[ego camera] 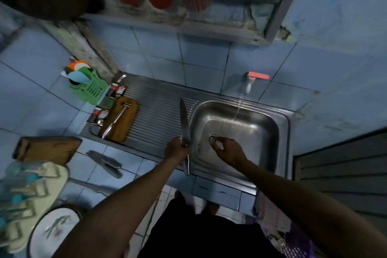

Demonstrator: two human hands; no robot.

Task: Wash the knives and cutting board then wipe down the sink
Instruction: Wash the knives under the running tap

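Note:
My left hand (176, 148) grips a large steel knife (184, 119) by the handle at the left rim of the sink (281, 132), with the blade pointing away from me over the drainboard. My right hand (230, 152) is down in the basin beside the drain (211, 138), fingers curled round a small grey object that I cannot make out. Water runs from the wall tap (249, 84) into the basin. A brown cutting board (127, 125) lies on the drainboard with a steel knife (116, 120) on top. Two more knives (106, 164) lie on the tiled counter.
A second wooden board (48, 148) sits on the counter at left, near a pale cloth (31, 195) and a white plate (54, 230). A green basket (92, 88) with utensils stands behind the drainboard. Red items hang overhead at the back.

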